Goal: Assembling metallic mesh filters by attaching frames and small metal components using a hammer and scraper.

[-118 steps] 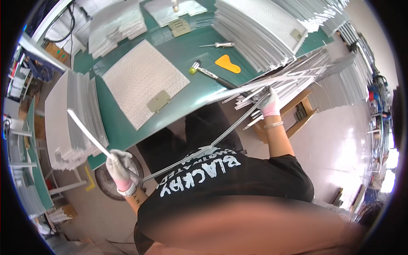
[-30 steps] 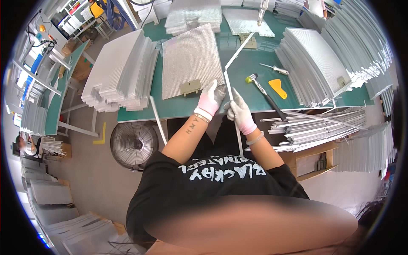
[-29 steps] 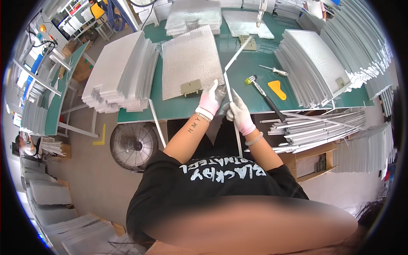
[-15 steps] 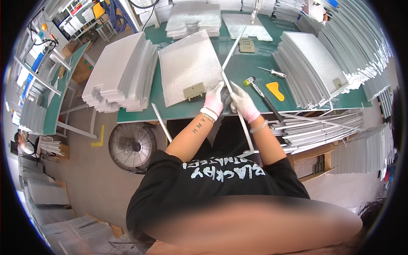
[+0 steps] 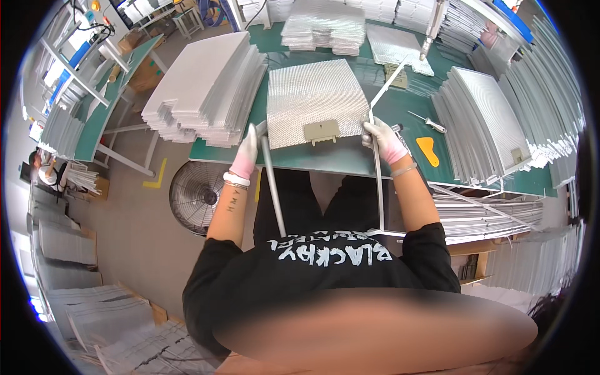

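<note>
A silvery mesh panel [image 5: 315,94] lies at the table's front edge, a beige plastic plate [image 5: 321,130] on its near side. A thin white metal strip frame [image 5: 377,181] runs down both sides toward my body; its right strip bends outward at the far end. My left hand [image 5: 247,152], gloved, is closed around the left strip near the panel's near-left corner. On the right, my gloved right hand [image 5: 384,141] grips the other strip against the panel's right edge. Part of a hammer [image 5: 397,129] shows behind that hand, the rest mostly hidden.
A yellow scraper [image 5: 427,152] and a screwdriver [image 5: 429,122] lie right of my right hand. Stacks of panels stand left [image 5: 200,81] and right [image 5: 484,125]. A second beige plate [image 5: 396,75] lies farther back. Above it hangs a powered driver [image 5: 431,31]. A floor fan [image 5: 203,197] stands below left.
My hands have moved apart: the left has gone from the right strip to the left one, the right farther right. The panel now sits straighter between the strips. The view has shifted.
</note>
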`<act>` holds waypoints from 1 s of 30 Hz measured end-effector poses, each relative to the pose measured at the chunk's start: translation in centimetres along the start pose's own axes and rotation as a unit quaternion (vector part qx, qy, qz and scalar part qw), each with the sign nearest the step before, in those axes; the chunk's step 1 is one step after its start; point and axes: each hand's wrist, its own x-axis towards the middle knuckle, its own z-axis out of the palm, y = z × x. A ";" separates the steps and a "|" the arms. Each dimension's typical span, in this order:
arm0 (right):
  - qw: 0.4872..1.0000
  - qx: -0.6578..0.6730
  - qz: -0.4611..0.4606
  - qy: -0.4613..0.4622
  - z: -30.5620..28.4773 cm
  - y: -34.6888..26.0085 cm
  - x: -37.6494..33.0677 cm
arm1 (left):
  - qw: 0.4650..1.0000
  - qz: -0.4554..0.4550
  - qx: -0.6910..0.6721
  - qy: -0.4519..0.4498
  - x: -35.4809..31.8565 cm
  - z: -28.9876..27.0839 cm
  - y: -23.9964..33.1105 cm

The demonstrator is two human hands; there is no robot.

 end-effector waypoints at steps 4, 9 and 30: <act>1.000 -0.022 -0.019 0.007 0.7 0.3 -0.9 | 0.984 0.022 -0.164 -0.064 0.3 0.7 -0.3; 0.995 -0.037 -0.073 0.054 -0.1 -0.6 -3.9 | 0.971 -0.075 -0.150 -0.172 -1.0 4.4 2.3; 0.975 -0.047 -0.208 0.062 3.7 -5.5 -9.6 | 0.980 0.198 0.019 -0.018 -6.5 10.8 7.2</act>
